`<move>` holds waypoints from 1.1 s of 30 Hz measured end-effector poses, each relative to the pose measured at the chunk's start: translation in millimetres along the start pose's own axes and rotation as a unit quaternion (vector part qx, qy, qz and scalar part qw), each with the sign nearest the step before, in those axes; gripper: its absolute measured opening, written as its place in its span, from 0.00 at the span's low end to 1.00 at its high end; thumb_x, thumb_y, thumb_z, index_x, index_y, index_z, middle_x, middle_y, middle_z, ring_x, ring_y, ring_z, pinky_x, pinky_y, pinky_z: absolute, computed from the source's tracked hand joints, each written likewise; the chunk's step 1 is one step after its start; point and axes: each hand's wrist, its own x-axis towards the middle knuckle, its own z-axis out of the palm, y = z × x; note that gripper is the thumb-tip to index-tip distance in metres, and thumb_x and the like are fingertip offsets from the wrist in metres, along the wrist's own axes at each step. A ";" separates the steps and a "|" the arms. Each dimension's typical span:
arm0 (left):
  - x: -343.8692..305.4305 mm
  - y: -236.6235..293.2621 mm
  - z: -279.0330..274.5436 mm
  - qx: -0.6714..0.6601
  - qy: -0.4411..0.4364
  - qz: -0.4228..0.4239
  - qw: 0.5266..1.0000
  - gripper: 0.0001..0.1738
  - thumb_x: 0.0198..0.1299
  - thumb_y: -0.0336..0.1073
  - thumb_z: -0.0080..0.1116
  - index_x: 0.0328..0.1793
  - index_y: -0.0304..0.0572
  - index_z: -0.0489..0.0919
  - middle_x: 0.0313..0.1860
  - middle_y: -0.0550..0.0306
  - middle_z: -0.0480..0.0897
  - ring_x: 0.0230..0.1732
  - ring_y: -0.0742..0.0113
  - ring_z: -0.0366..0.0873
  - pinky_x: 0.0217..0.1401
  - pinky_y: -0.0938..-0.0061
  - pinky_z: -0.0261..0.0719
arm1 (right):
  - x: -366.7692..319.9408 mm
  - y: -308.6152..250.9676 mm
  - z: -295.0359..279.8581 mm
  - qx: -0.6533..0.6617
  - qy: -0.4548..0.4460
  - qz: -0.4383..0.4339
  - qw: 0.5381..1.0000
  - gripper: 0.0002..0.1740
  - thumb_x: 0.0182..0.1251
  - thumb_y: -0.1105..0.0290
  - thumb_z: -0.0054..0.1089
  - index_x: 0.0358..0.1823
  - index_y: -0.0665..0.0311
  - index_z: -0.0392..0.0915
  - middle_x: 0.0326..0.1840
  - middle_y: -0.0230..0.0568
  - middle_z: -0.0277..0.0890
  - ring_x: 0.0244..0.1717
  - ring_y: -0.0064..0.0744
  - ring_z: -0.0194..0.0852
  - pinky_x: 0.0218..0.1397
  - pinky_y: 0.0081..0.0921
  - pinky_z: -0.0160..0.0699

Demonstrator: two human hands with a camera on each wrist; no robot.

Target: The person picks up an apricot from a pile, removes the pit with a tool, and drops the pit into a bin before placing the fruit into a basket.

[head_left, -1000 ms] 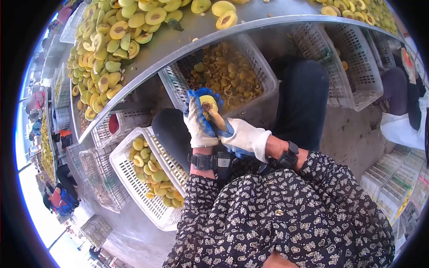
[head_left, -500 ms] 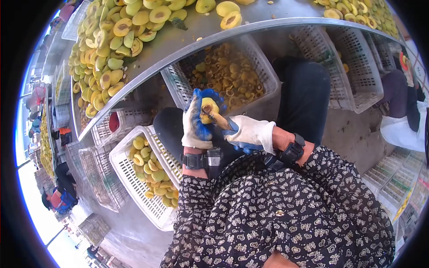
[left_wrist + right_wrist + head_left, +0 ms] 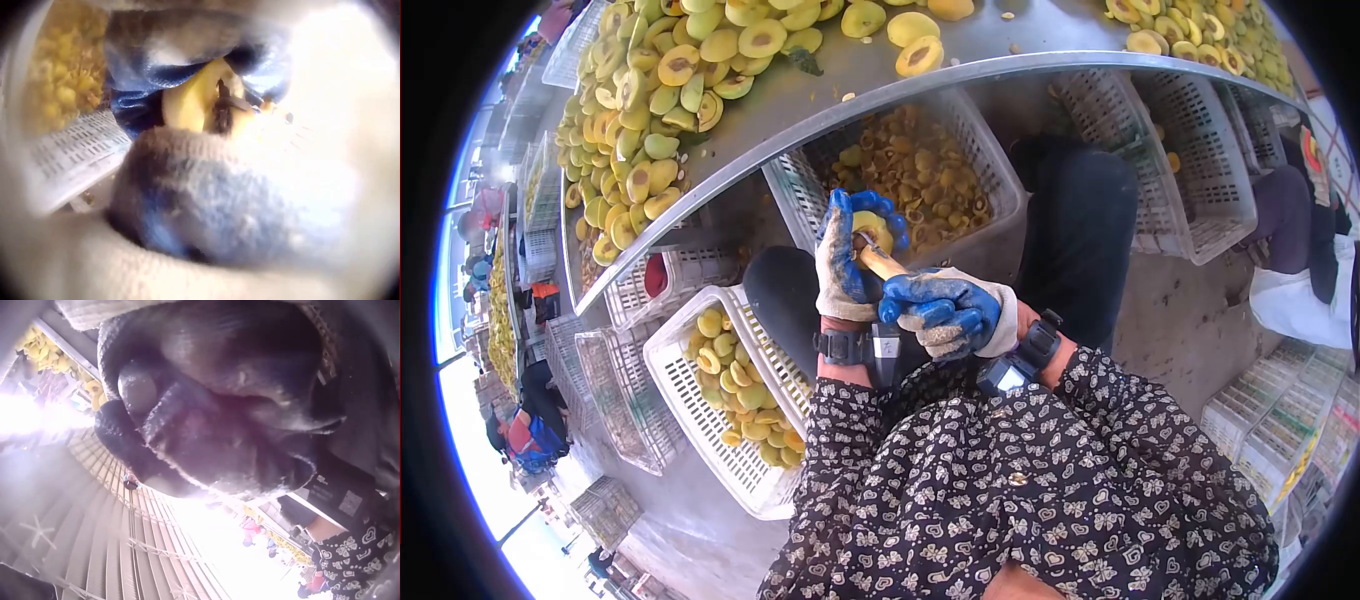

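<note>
My left hand point(image 3: 847, 262), in a blue and white glove, grips a yellow fruit half point(image 3: 873, 229) over my lap. My right hand point(image 3: 940, 308), gloved the same way, is curled round the wooden handle of a pitting tool point(image 3: 880, 262) whose tip digs into the fruit. The left wrist view shows the yellow fruit point(image 3: 194, 100) between blue glove fingers point(image 3: 181, 56), with the dark metal tip point(image 3: 222, 106) in its flesh. Only the dark curled glove point(image 3: 219, 406) fills the right wrist view.
A metal table point(image 3: 820, 85) carries heaps of halved yellow fruit point(image 3: 650, 120). Below it stand a white crate of pits and scraps point(image 3: 915, 170), a crate of fruit halves point(image 3: 740, 400) by my left knee, and empty crates point(image 3: 1190, 150) on the right. Other people sit around.
My right hand has rolled over, so its blue palm side now faces up, and it has dropped a little. The left hand keeps the fruit in about the same place.
</note>
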 end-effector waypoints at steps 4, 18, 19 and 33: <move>11.2 -5.5 -2.4 0.005 0.038 -0.006 0.999 0.23 0.63 0.55 0.52 0.47 0.41 0.76 0.38 0.54 0.80 0.36 0.62 0.79 0.37 0.68 0.81 | 5.2 1.6 -2.7 0.054 0.045 -0.036 0.997 0.20 0.75 0.61 0.38 0.49 0.74 0.68 0.16 0.20 0.60 0.09 0.13 0.57 0.13 0.13 0.54; -78.4 111.2 -110.9 0.191 0.224 0.347 0.890 0.20 0.65 0.45 0.50 0.52 0.36 0.74 0.46 0.50 0.78 0.47 0.60 0.76 0.49 0.69 0.78 | -6.5 -31.8 15.7 -0.378 0.302 -0.108 0.869 0.12 0.67 0.64 0.52 0.44 0.64 0.72 0.20 0.33 0.71 0.14 0.26 0.67 0.15 0.23 0.63; -96.2 121.0 -127.8 0.244 0.239 0.399 0.851 0.18 0.63 0.40 0.56 0.52 0.33 0.76 0.47 0.51 0.78 0.48 0.62 0.76 0.50 0.68 0.77 | -3.4 -37.6 11.9 -0.559 0.403 -0.101 0.718 0.12 0.65 0.65 0.53 0.45 0.65 0.71 0.23 0.39 0.75 0.20 0.34 0.73 0.22 0.29 0.69; 88.3 84.8 121.1 0.690 0.046 0.247 0.679 0.23 0.55 0.33 0.64 0.56 0.33 0.75 0.44 0.50 0.83 0.45 0.72 0.80 0.48 0.78 0.76 | -36.8 -43.3 2.1 -0.720 0.463 -0.046 0.515 0.18 0.66 0.60 0.50 0.48 0.68 0.67 0.32 0.53 0.78 0.34 0.49 0.79 0.36 0.42 0.73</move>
